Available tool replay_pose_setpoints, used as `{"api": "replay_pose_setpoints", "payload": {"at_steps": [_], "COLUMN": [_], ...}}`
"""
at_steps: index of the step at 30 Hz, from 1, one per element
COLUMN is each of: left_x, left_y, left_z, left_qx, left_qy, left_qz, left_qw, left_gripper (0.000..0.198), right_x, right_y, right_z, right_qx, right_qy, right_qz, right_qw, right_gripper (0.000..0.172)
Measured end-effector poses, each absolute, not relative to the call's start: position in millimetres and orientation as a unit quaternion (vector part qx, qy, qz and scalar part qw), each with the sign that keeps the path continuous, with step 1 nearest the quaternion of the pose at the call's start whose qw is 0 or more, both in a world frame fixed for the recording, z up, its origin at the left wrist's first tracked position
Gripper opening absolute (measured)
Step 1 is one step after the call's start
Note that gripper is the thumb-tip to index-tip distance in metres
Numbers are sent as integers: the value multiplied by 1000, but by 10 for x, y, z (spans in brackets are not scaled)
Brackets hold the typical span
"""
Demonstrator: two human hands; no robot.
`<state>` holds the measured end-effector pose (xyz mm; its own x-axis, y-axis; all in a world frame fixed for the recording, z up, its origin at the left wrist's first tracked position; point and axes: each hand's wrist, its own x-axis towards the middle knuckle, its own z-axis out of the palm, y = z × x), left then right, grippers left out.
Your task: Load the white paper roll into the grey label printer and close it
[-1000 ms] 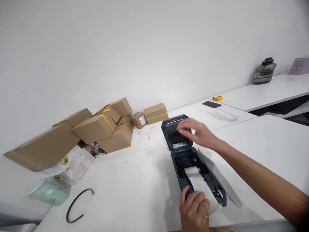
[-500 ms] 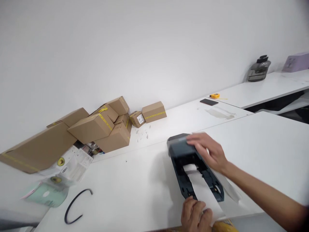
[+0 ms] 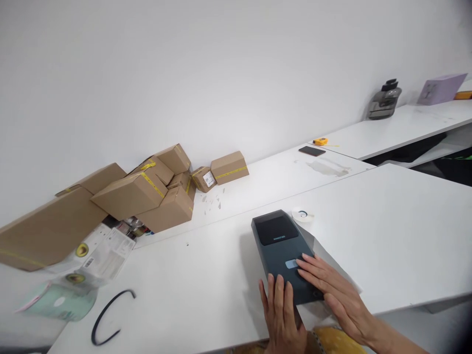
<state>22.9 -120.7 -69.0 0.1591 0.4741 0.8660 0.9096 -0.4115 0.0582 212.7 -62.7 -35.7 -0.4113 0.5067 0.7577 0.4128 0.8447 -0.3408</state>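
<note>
A dark blue-grey label printer [image 3: 276,248] sits on the white table with its lid down. My left hand [image 3: 282,312] lies on the printer's near left end, fingers stretched out. My right hand [image 3: 330,290] rests flat on the right part of the lid, its fingertips beside a small light blue window [image 3: 291,264]. Past the printer's right side lies a white paper roll [image 3: 303,215], with a strip of pale paper [image 3: 332,255] running toward the near edge. The printer's inside is hidden by the lid.
Cardboard boxes [image 3: 129,194] are piled at the left against the wall. A black curved band [image 3: 101,314] and a green pouch [image 3: 68,301] lie front left. A phone [image 3: 311,151], a yellow tape measure [image 3: 320,141] and a grey jug [image 3: 384,101] stand farther right.
The printer's lid was up, with paper showing inside; it is now down. My right hand moved nearer onto the lid, and my left hand let go of the paper and flattened on the printer.
</note>
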Motion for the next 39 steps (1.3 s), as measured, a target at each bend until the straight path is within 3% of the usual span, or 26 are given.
{"api": "replay_pose_setpoints", "payload": {"at_steps": [16, 22, 26, 30, 39], "left_x": [307, 434, 583, 672, 644], "left_y": [-1118, -1439, -1422, -1332, -1316], "left_z": [-625, -601, -517, -486, -578], "left_qx": [-683, -658, -641, -601, -613], "left_qy": [-491, -546, -548, -530, -536], "left_qz": [-494, -466, -506, -578, -559], "left_qw": [220, 225, 180, 153, 152], "left_gripper": [29, 10, 27, 34, 33], "right_x": [1994, 2024, 1974, 1937, 1878], "right_y": [-652, -714, -779, -764, -662], "right_z": [-561, -509, -468, -429, -106], "right_qx": [-310, -350, -374, -368, -408], "right_qy": [-773, -732, -697, -736, -797], "right_qz": [101, 202, 237, 184, 0], "right_qw": [545, 549, 564, 538, 445], "right_gripper": [50, 49, 48, 44, 35]}}
